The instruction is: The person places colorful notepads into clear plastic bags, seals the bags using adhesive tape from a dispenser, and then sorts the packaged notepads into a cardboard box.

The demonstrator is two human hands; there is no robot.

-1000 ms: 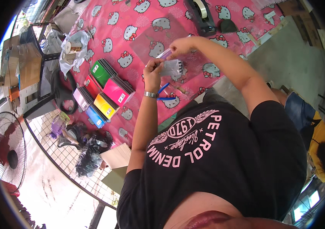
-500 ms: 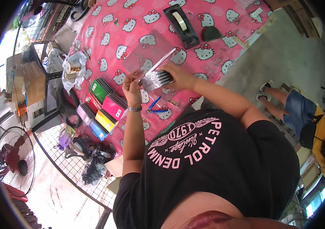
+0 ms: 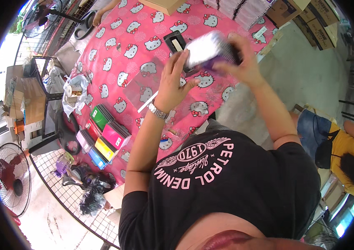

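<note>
Head view: the right hand [image 3: 239, 62] grips a blurred spiral-notebook bundle [image 3: 207, 48], lifted over the tape dispenser [image 3: 178, 43]! Left hand [image 3: 172, 81] open, thumb spread; contact unclear. Coloured notebooks [image 3: 112, 135] already sit stacked at left; this bundle's not set down.

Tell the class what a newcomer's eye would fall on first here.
Probably the pink tablecloth with its cat-face print, filling the upper middle. Next, perhaps, the bright notebooks in stacks on its left side, and the blurred white-and-purple bundle in the right hand. A fan stands at far left.
</note>
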